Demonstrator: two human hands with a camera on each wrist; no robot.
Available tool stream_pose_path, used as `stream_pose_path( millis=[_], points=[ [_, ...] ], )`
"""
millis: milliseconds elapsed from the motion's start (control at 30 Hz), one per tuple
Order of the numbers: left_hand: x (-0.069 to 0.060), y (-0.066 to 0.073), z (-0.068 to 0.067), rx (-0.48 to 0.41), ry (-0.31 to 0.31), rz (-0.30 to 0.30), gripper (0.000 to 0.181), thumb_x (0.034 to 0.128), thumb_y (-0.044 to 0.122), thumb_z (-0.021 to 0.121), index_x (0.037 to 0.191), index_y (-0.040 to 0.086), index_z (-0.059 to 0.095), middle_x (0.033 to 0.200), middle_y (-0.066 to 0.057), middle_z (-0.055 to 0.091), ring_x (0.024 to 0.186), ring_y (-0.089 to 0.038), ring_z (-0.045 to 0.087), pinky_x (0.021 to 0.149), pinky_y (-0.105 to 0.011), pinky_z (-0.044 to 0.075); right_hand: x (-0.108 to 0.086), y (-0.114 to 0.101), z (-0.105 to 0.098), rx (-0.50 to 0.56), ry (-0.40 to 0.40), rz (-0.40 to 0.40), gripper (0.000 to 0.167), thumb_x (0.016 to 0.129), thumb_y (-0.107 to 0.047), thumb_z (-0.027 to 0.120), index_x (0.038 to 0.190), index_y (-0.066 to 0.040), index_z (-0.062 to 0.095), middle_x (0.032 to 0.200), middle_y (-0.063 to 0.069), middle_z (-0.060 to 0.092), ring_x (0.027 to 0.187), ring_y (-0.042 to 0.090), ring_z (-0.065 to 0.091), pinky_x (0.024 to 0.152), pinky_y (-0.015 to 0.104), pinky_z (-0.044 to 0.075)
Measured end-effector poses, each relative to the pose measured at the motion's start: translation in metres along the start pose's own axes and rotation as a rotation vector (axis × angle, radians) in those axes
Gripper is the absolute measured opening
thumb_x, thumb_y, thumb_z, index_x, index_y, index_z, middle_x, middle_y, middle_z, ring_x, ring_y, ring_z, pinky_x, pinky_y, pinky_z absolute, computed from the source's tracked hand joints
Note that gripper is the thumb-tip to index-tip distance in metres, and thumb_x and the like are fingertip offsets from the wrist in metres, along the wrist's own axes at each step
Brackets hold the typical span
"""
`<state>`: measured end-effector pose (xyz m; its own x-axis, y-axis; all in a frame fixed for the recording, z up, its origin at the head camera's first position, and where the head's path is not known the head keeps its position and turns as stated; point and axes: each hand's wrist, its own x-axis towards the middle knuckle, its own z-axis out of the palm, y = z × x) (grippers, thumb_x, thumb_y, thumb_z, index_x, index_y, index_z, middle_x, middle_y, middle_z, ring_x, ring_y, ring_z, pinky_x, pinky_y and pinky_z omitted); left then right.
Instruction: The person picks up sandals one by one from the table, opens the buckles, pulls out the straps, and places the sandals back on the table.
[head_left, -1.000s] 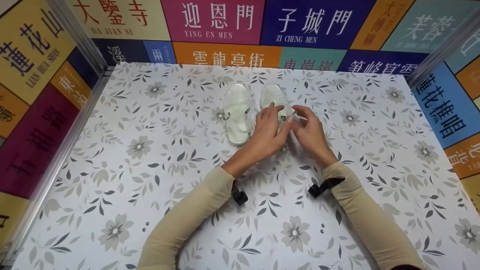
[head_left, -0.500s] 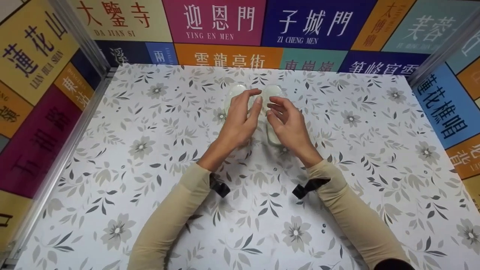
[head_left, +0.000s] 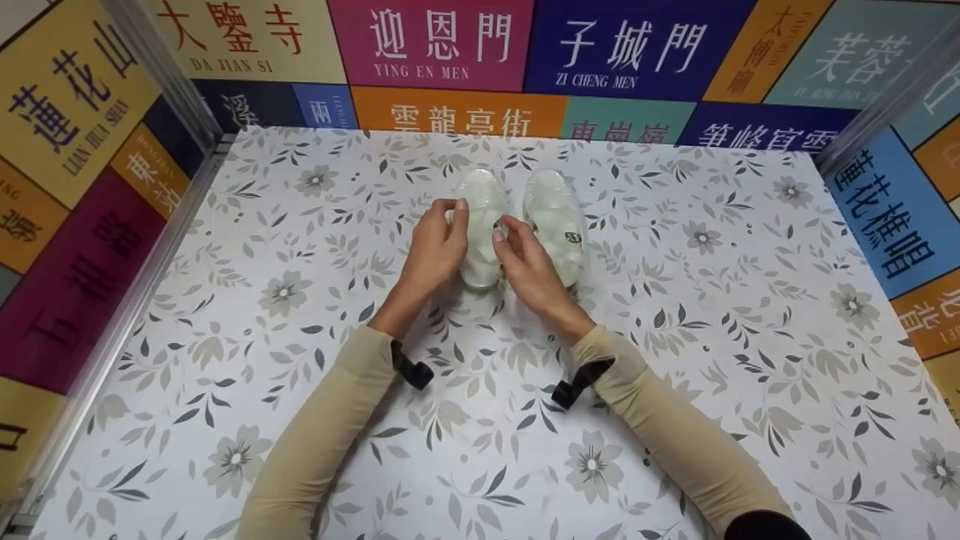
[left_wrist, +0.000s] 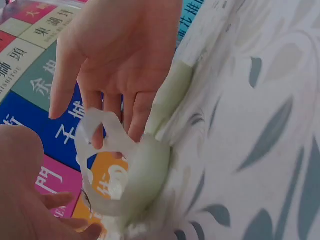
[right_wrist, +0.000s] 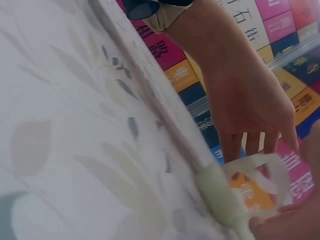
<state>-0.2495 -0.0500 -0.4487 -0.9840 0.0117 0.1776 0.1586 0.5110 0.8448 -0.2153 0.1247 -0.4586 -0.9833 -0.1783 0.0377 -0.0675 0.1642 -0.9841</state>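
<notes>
Two pale green sandals stand side by side in the head view, the left sandal between the hands and the right sandal beside it, a dark buckle on its strap. My left hand is at the left sandal's outer side, fingers loosely bent. My right hand is at its inner side, thumb and fingertips near the strap. In the left wrist view, my right hand reaches behind the looped strap, with spread thumb. My left hand shows behind the strap in the right wrist view. Firm contact cannot be made out.
The sandals stand towards the back of a table covered in a floral print. Behind them rises a wall of coloured panels with lettering, and more panels stand along both sides. Metal rails run up the corners.
Both hands have moved left, from the right sandal to the left one. The right sandal's buckle has come into view, uncovered by the fingers.
</notes>
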Motion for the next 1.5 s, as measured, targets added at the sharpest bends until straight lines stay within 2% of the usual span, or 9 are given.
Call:
stream_pose_path(
  millis=[133, 233, 367, 467, 633, 733, 1033, 1200, 1500],
  points=[
    [-0.003, -0.008, 0.002, 0.006, -0.044, -0.094, 0.053, 0.1168, 0.047, 0.038, 0.138, 0.005, 0.062, 0.129, -0.016, 0.075, 0.121, -0.03, 0.071, 0.107, -0.046, 0.055, 0.002, 0.011, 0.004, 0.117, 0.063, -0.001, 0.051, 0.114, -0.03, 0.055, 0.154, -0.004, 0.036, 0.171, 0.022, 0.041, 0.159, 0.03, 0.042, 0.128, 0.045, 0.04],
    [-0.003, -0.011, 0.004, 0.003, -0.052, -0.112, 0.051, 0.1166, 0.047, 0.039, 0.137, 0.006, 0.062, 0.135, -0.014, 0.075, 0.125, -0.029, 0.071, 0.11, -0.046, 0.055, 0.002, 0.017, 0.004, 0.143, 0.068, 0.024, 0.059, 0.113, -0.033, 0.056, 0.158, -0.007, 0.028, 0.174, 0.024, 0.034, 0.16, 0.031, 0.041, 0.13, 0.044, 0.038],
    [-0.003, -0.012, 0.004, 0.004, -0.048, -0.121, 0.051, 0.1167, 0.046, 0.039, 0.135, 0.006, 0.064, 0.131, -0.014, 0.077, 0.125, -0.029, 0.072, 0.109, -0.045, 0.056, 0.003, 0.022, 0.005, 0.162, -0.026, 0.028, 0.067, 0.116, -0.037, 0.046, 0.171, -0.007, 0.02, 0.177, 0.019, 0.031, 0.165, 0.029, 0.031, 0.136, 0.042, 0.027],
    [-0.004, -0.013, 0.003, 0.012, -0.038, -0.118, 0.052, 0.1164, 0.048, 0.039, 0.128, 0.007, 0.069, 0.122, -0.012, 0.079, 0.117, -0.029, 0.073, 0.104, -0.045, 0.057, 0.005, 0.025, 0.004, 0.206, -0.093, -0.006, 0.06, 0.119, -0.031, 0.035, 0.171, -0.003, 0.024, 0.177, 0.016, 0.032, 0.166, 0.03, 0.03, 0.137, 0.043, 0.025],
    [-0.005, -0.015, 0.001, 0.026, -0.019, -0.109, 0.052, 0.1162, 0.048, 0.039, 0.111, 0.009, 0.073, 0.102, -0.011, 0.074, 0.096, -0.028, 0.067, 0.09, -0.046, 0.055, 0.005, 0.026, 0.003, 0.303, -0.123, -0.012, 0.054, 0.119, -0.02, 0.033, 0.169, 0.0, 0.028, 0.178, 0.017, 0.03, 0.165, 0.033, 0.031, 0.136, 0.044, 0.027],
    [-0.006, -0.015, 0.001, 0.028, -0.008, -0.11, 0.053, 0.1161, 0.049, 0.04, 0.107, 0.009, 0.074, 0.098, -0.01, 0.073, 0.092, -0.027, 0.065, 0.087, -0.046, 0.055, 0.002, 0.026, 0.002, 0.298, -0.127, -0.015, 0.052, 0.119, -0.02, 0.035, 0.168, -0.002, 0.034, 0.175, 0.015, 0.036, 0.163, 0.03, 0.035, 0.135, 0.044, 0.03],
    [-0.02, -0.006, -0.002, 0.045, 0.002, -0.028, 0.053, 0.1163, 0.047, 0.041, 0.1, 0.009, 0.075, 0.087, -0.007, 0.072, 0.082, -0.025, 0.068, 0.074, -0.041, 0.056, -0.017, 0.024, -0.008, 0.244, -0.138, -0.062, 0.051, 0.118, -0.021, 0.04, 0.166, -0.004, 0.038, 0.175, 0.01, 0.037, 0.163, 0.026, 0.034, 0.136, 0.045, 0.028],
    [-0.031, -0.004, -0.004, 0.049, -0.015, -0.001, 0.051, 0.116, 0.046, 0.043, 0.103, 0.01, 0.077, 0.094, -0.004, 0.077, 0.088, -0.02, 0.072, 0.078, -0.039, 0.059, -0.03, 0.024, -0.013, 0.218, -0.176, -0.073, 0.05, 0.117, -0.019, 0.04, 0.165, -0.004, 0.039, 0.174, 0.012, 0.039, 0.162, 0.03, 0.037, 0.135, 0.048, 0.029],
    [-0.046, -0.002, -0.001, 0.08, -0.073, 0.071, 0.05, 0.1163, 0.045, 0.043, 0.087, 0.014, 0.069, 0.068, 0.002, 0.059, 0.066, -0.017, 0.058, 0.058, -0.032, 0.045, -0.05, 0.026, -0.023, 0.149, -0.22, -0.096, 0.051, 0.116, -0.013, 0.042, 0.165, -0.002, 0.038, 0.175, 0.017, 0.035, 0.16, 0.036, 0.039, 0.132, 0.05, 0.035]
  ],
)
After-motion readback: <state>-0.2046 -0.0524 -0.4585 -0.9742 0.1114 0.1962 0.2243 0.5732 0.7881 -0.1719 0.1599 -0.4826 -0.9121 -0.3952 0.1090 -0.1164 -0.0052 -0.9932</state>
